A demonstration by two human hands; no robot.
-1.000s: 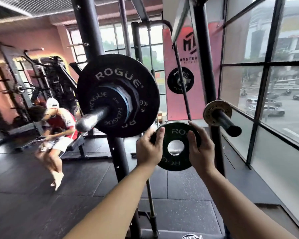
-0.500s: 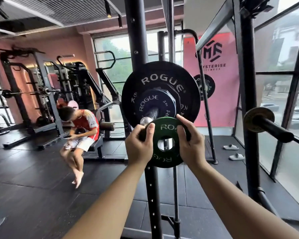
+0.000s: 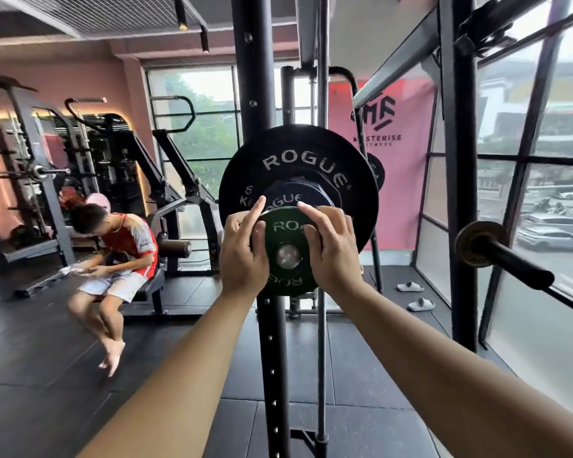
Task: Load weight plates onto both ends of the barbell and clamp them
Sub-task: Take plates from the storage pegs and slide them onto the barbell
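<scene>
Holding green plate (image 3: 286, 230) at barbell end (image 3: 289, 256); left hand (image 3: 244, 256) and right hand (image 3: 333, 251) grip its rim to centre the hole.

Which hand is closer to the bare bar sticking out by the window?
Right. Right hand holds the green plate's right edge, left of that bar; left hand holds its left edge, farther.

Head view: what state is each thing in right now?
green plate, held upright, hole lined up on the barbell sleeve
barbell sleeve, end showing in that hole, no clamp seen
large black plate, loaded on the barbell sleeve
smaller dark plate, loaded in front of it
left hand, grips the green plate's left rim
right hand, grips its right rim
side peg, bare
</scene>
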